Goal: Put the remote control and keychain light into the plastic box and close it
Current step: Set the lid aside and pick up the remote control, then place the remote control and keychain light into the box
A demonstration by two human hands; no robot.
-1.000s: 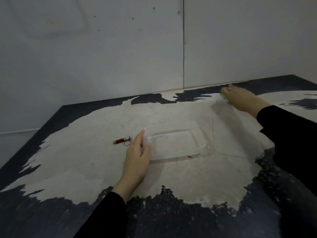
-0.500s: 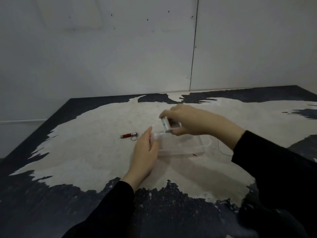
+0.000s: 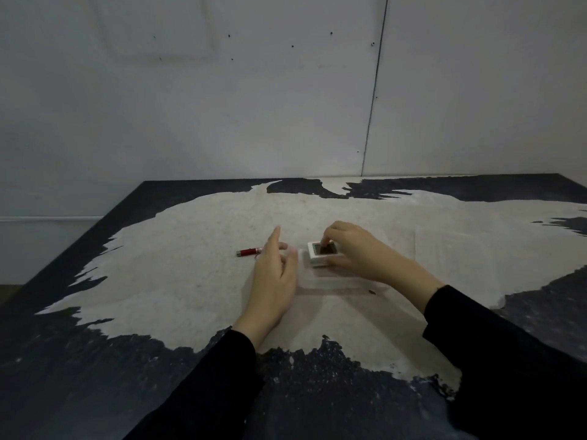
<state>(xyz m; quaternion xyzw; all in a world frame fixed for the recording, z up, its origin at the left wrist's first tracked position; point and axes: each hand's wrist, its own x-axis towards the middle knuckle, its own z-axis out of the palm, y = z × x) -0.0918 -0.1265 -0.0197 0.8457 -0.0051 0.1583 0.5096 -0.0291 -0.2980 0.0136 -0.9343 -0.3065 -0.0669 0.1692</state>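
A small white remote control (image 3: 323, 254) with a dark face sits inside the clear plastic box (image 3: 333, 285) at its left end. My right hand (image 3: 355, 249) grips the remote, fingertips on its top and side. My left hand (image 3: 274, 277) rests beside the box's left wall, fingers apart, holding nothing. The red keychain light (image 3: 249, 251) lies on the table just left of my left hand, its ring partly hidden behind my thumb.
The clear box lid (image 3: 444, 246) lies flat on the table to the right of the box, hard to make out. The worn table (image 3: 158, 281) has a pale centre and dark edges. A grey wall stands behind it.
My right hand fetched the remote from the far right, carried it over the box and lowered it inside. My left hand has come off the box's edge and opened.
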